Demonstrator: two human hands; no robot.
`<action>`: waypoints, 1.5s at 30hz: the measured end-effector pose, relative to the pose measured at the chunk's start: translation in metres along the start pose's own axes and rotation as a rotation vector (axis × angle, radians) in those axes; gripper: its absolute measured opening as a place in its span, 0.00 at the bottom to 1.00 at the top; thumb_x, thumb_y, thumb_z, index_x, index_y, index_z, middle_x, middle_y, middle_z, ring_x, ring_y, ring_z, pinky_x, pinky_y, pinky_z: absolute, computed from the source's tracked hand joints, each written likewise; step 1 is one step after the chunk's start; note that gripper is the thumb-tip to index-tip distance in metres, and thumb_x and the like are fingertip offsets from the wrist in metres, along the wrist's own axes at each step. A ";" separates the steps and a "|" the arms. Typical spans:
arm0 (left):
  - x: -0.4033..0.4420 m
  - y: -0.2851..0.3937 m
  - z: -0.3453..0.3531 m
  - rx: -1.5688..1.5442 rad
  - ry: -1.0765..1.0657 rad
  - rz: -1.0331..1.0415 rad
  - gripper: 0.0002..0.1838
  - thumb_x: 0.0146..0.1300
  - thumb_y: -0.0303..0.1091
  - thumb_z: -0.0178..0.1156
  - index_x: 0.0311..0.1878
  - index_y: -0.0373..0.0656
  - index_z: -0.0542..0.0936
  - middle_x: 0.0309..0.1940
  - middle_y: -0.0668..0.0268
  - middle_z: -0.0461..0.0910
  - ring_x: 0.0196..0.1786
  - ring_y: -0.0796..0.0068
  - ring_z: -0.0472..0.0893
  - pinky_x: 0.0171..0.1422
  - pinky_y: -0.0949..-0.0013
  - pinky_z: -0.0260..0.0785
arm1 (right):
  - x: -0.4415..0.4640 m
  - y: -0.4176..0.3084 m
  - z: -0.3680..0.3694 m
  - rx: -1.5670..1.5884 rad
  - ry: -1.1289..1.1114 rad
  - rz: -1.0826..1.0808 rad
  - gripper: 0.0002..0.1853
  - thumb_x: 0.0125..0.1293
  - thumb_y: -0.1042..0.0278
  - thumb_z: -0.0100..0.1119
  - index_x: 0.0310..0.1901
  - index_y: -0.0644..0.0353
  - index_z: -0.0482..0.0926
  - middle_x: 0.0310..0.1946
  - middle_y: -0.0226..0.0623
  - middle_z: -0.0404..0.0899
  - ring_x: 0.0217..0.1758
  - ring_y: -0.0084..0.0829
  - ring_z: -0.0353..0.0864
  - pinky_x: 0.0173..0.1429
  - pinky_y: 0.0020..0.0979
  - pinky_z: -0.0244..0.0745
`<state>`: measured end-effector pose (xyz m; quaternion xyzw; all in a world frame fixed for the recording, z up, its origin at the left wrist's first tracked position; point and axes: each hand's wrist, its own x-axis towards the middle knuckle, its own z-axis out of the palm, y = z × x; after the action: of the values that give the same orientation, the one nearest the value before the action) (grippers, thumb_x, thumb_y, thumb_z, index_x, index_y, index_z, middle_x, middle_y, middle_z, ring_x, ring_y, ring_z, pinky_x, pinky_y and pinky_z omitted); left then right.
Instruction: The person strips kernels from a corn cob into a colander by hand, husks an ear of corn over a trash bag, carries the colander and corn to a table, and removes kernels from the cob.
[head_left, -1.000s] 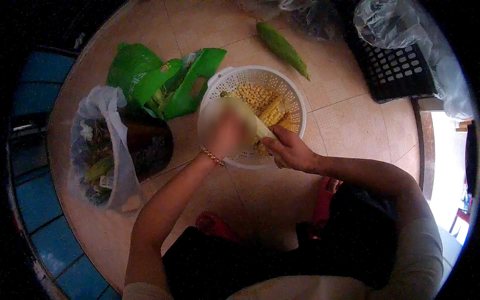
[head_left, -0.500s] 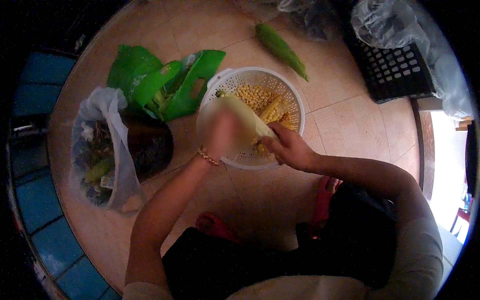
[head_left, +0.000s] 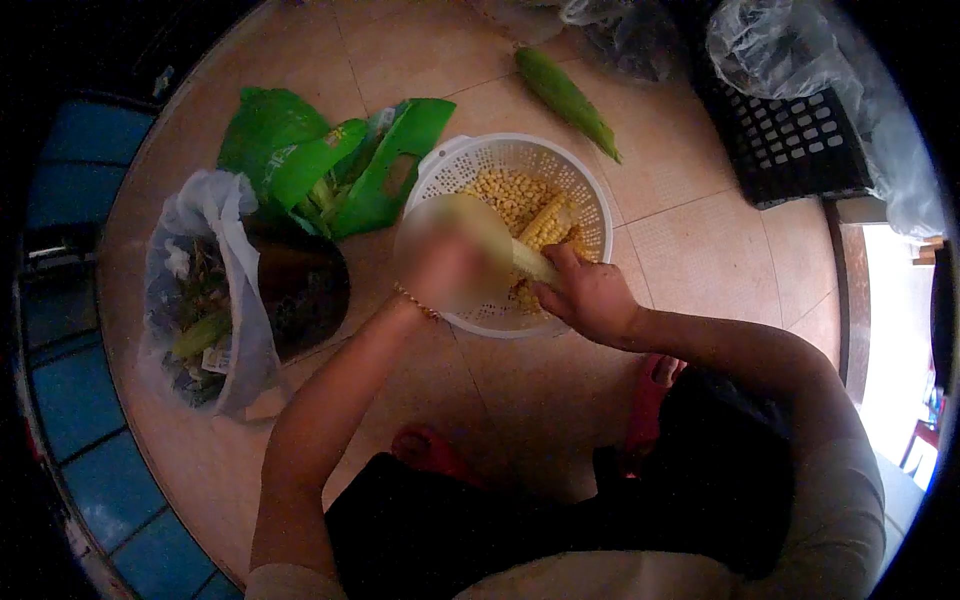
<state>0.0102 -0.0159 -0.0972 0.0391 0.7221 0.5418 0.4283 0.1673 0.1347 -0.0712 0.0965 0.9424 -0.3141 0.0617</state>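
Note:
A pale ear of corn [head_left: 532, 262] slants over the white colander [head_left: 603, 210]. Its lower right end is in my right hand [head_left: 600, 303], whose fingers are wrapped round it. My left hand [head_left: 445, 262], with a beaded bracelet at the wrist, is over the ear's upper left part. A blur covers the left fingers, so their grip on the ear cannot be made out. Loose yellow kernels [head_left: 505, 192] lie in the colander, with yellow corn pieces [head_left: 548, 222] near its right side.
An unhusked green ear [head_left: 568, 103] lies on the tiled floor beyond the colander. To the left are a green bag [head_left: 290, 160] and a bin [head_left: 310, 295] beside a whitish plastic bag [head_left: 240, 300] of scraps. A black crate [head_left: 790, 150] stands at upper right. Both feet are below.
The right hand has shifted slightly right and down with its end of the ear. The left hand stays over the colander; the view has shifted slightly.

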 end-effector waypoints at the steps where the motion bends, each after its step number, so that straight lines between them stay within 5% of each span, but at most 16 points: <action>1: 0.003 -0.004 -0.002 0.000 0.000 0.000 0.13 0.61 0.38 0.46 0.35 0.37 0.73 0.24 0.63 0.77 0.21 0.76 0.76 0.24 0.74 0.70 | -0.001 0.002 0.002 0.033 -0.020 0.007 0.21 0.59 0.54 0.50 0.44 0.62 0.61 0.23 0.51 0.75 0.26 0.49 0.77 0.30 0.48 0.71; 10: 0.019 -0.028 -0.011 -0.109 -0.079 -0.029 0.10 0.61 0.33 0.45 0.32 0.37 0.72 0.23 0.64 0.74 0.22 0.75 0.75 0.25 0.73 0.71 | -0.001 0.003 0.001 0.420 -0.107 0.033 0.21 0.60 0.55 0.48 0.45 0.64 0.63 0.26 0.55 0.74 0.32 0.54 0.75 0.37 0.48 0.69; 12: 0.020 -0.034 -0.013 0.049 -0.124 0.188 0.09 0.60 0.32 0.45 0.34 0.37 0.73 0.25 0.63 0.75 0.24 0.74 0.76 0.27 0.74 0.72 | 0.000 0.000 -0.007 0.426 -0.147 0.090 0.21 0.60 0.54 0.48 0.45 0.64 0.64 0.27 0.55 0.74 0.34 0.54 0.75 0.37 0.48 0.69; 16: -0.009 0.008 0.006 0.046 -0.202 0.107 0.09 0.60 0.30 0.44 0.35 0.39 0.74 0.32 0.67 0.76 0.33 0.78 0.74 0.36 0.73 0.68 | 0.000 0.005 -0.007 0.385 -0.154 0.235 0.21 0.59 0.53 0.49 0.46 0.62 0.64 0.30 0.55 0.75 0.36 0.53 0.75 0.39 0.47 0.70; 19: -0.014 0.021 0.013 0.040 -0.052 0.160 0.11 0.62 0.32 0.44 0.37 0.37 0.74 0.35 0.66 0.76 0.36 0.78 0.75 0.40 0.76 0.67 | -0.001 0.008 -0.006 0.282 -0.059 0.144 0.20 0.59 0.58 0.50 0.48 0.62 0.63 0.20 0.44 0.73 0.26 0.38 0.76 0.34 0.39 0.70; 21: -0.020 0.031 0.017 -0.098 0.018 0.117 0.13 0.62 0.35 0.46 0.36 0.36 0.74 0.34 0.67 0.76 0.37 0.80 0.75 0.43 0.78 0.66 | -0.002 0.010 -0.009 0.295 -0.075 0.112 0.22 0.58 0.57 0.51 0.49 0.61 0.62 0.27 0.48 0.74 0.32 0.45 0.76 0.37 0.43 0.70; 22: -0.019 0.029 0.015 -0.098 0.018 0.117 0.13 0.62 0.35 0.46 0.36 0.36 0.74 0.34 0.67 0.76 0.37 0.80 0.75 0.43 0.78 0.66 | -0.002 0.010 -0.010 0.309 -0.086 0.083 0.24 0.57 0.55 0.52 0.50 0.60 0.61 0.33 0.53 0.75 0.37 0.53 0.76 0.41 0.46 0.71; 26: -0.022 0.029 0.017 -0.092 -0.041 0.166 0.16 0.61 0.42 0.51 0.38 0.35 0.74 0.33 0.67 0.76 0.35 0.81 0.76 0.39 0.77 0.69 | -0.001 0.014 0.000 0.350 -0.031 -0.038 0.25 0.56 0.55 0.53 0.51 0.60 0.60 0.34 0.51 0.75 0.36 0.50 0.77 0.41 0.44 0.71; 31: -0.040 0.038 0.026 0.102 -0.228 0.197 0.17 0.61 0.44 0.52 0.39 0.37 0.73 0.29 0.67 0.77 0.29 0.80 0.77 0.32 0.78 0.71 | 0.007 -0.017 -0.018 0.763 -0.237 0.244 0.25 0.60 0.52 0.50 0.50 0.62 0.60 0.32 0.50 0.75 0.35 0.44 0.78 0.39 0.40 0.71; 36: -0.044 0.045 0.030 -0.105 -0.108 0.132 0.15 0.62 0.43 0.51 0.37 0.37 0.72 0.28 0.65 0.78 0.28 0.78 0.79 0.27 0.79 0.71 | 0.007 -0.016 -0.015 0.618 -0.119 0.162 0.22 0.62 0.51 0.47 0.47 0.61 0.61 0.29 0.54 0.75 0.32 0.48 0.78 0.35 0.44 0.71; 45: -0.033 0.038 0.026 0.079 -0.137 0.089 0.09 0.59 0.30 0.48 0.35 0.33 0.71 0.26 0.59 0.77 0.27 0.74 0.79 0.28 0.75 0.73 | 0.002 -0.020 -0.009 0.238 -0.052 0.129 0.20 0.62 0.52 0.47 0.44 0.59 0.59 0.24 0.54 0.75 0.29 0.54 0.76 0.32 0.49 0.70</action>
<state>0.0323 0.0019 -0.0488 0.1250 0.7094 0.5276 0.4503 0.1601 0.1251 -0.0530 0.1555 0.8885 -0.4214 0.0943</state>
